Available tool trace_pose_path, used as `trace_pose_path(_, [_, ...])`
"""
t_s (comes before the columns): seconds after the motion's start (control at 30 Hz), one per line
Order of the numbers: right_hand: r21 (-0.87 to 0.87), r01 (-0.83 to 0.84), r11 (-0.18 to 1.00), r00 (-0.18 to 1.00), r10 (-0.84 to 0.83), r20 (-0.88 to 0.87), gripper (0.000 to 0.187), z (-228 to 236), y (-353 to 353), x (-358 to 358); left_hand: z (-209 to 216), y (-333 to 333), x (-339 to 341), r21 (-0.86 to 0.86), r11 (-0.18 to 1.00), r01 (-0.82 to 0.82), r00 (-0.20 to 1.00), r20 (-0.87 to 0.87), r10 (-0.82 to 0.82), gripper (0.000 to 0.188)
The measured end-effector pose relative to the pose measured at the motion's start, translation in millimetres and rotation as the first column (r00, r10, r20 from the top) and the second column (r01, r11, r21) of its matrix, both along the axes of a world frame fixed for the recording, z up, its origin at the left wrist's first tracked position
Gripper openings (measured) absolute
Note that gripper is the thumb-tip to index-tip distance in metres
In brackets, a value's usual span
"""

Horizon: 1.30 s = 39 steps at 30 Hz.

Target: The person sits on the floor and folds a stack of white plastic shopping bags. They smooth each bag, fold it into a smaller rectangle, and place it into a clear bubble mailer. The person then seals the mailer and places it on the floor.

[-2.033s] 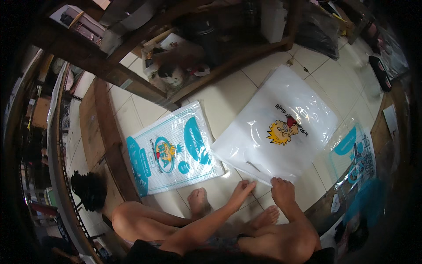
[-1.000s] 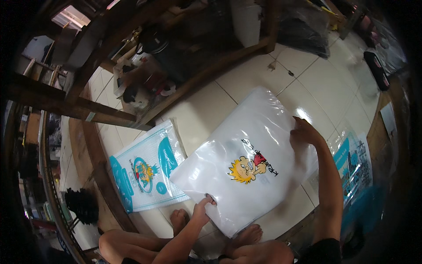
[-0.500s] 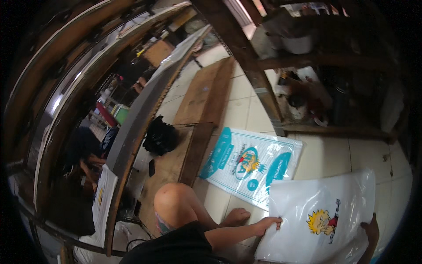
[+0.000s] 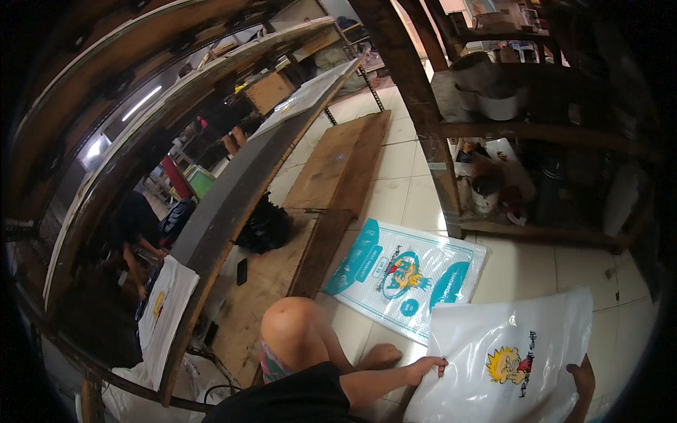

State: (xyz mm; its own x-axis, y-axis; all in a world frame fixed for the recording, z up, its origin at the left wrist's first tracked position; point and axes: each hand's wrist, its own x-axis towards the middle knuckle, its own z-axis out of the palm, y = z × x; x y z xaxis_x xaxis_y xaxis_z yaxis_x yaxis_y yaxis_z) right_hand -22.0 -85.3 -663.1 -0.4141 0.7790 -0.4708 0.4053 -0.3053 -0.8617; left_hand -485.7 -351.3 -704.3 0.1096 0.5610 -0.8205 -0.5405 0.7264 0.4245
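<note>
Two hands hold one white plastic bag (image 4: 479, 335), or a stack of them whose layers cannot be counted, with one yellow-haired cartoon figure printed on it; it lies to the near right of one teal-and-white packet (image 4: 405, 278), overlapping its corner in this view. The left hand (image 4: 427, 368) has its fingers pinched narrow on the bag's left edge, just nearer than the packet, and the right hand (image 4: 581, 377) has its fingers closed on the bag's right edge, farther right of the packet. One packet rests flat on the pale tiled floor (image 4: 395, 169). Left of the packet stand a low wooden platform (image 4: 335, 158), one black bundle (image 4: 266, 227) and one flat dark device (image 4: 242, 272). Farther left, one long dark counter (image 4: 218, 201) carries two piles, a near white pile (image 4: 173, 303) and a far white pile (image 4: 303, 95); a co-worker's arm (image 4: 132, 271) reaches toward the near one. Beyond the packet, to the right, is one cluttered wooden rack (image 4: 522, 130), and two bright lights (image 4: 141, 102) glow at the far left
</note>
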Motion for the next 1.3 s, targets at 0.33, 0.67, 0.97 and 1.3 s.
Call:
trace_pose_path(0.33, [-0.004,0.097,0.995,0.942,-0.091,0.323,0.052,54.4,-29.2,-10.7,21.8,11.9,-7.0,-0.072,0.997,-0.040,0.997,0.070,0.045,0.013])
trace_pose_path(0.67, [0.404,-0.156,0.901,0.645,-0.217,0.733,0.048,95.0,-27.7,0.1,54.8,47.9,59.2,-0.044,0.986,-0.162,0.906,0.389,0.166,0.009])
trace_pose_path(0.97, [0.455,-0.595,0.663,0.506,-0.131,0.852,0.074,66.2,-189.3,-146.1,46.8,38.4,74.5,-0.079,0.982,-0.172,0.908,0.374,0.189,0.012])
trace_pose_path(1.3, [0.566,0.106,0.817,0.755,-0.437,0.489,0.089,46.3,-131.8,-113.1,54.9,42.7,40.1,-0.047,0.993,-0.109,0.947,0.298,0.118,0.010])
